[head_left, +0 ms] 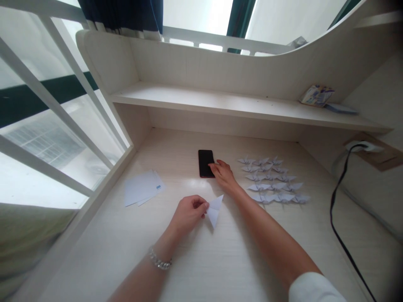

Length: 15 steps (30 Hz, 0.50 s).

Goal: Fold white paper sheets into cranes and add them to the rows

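A small folded piece of white paper [214, 211], with pointed corners, is pinched between the thumb and fingers of my left hand [192, 208], just above the desk. My right hand [223, 174] reaches forward to a black smartphone [205, 160] lying flat with a dark screen. One digit rests on the phone's lower right part, while the other fingers extend beside its right edge. To the right, rows of folded white paper cranes [272, 184] stand close together. Sheets of white paper [141, 188] lie overlapped on the left, one with a small blue mark.
A raised shelf [201, 94] spans the back of the desk, with a small colourful packet [316, 95] at its right end. A black cable [334, 209] hangs from a wall socket on the right. White railing bars [59, 96] border the left side.
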{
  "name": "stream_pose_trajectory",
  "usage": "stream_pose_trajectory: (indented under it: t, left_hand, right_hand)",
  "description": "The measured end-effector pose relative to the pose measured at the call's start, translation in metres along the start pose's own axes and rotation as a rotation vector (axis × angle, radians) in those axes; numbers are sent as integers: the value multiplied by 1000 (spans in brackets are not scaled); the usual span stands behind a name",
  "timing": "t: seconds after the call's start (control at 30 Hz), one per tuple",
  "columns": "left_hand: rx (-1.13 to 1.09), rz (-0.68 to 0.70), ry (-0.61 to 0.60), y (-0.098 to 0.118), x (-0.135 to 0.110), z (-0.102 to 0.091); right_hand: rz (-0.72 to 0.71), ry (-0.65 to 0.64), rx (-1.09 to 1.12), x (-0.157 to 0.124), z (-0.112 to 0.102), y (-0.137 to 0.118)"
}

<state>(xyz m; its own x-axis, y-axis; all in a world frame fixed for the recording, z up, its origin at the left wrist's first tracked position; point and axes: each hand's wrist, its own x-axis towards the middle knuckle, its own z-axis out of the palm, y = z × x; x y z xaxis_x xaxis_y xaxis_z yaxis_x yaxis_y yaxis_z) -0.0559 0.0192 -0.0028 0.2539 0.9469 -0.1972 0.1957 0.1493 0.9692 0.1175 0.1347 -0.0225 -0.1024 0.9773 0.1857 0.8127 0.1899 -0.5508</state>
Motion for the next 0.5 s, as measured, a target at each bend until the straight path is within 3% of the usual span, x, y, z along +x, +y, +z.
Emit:
stream_pose_trajectory:
  t: [0.23, 0.5]
  left_hand:
    - [-11, -10, -8, 1, -1, -2]
    - [-22, -12, -15, 2, -1, -1]
  right_hand:
    - [-16, 49, 35, 4, 2, 1]
    - [38, 20, -20, 5, 5, 0]
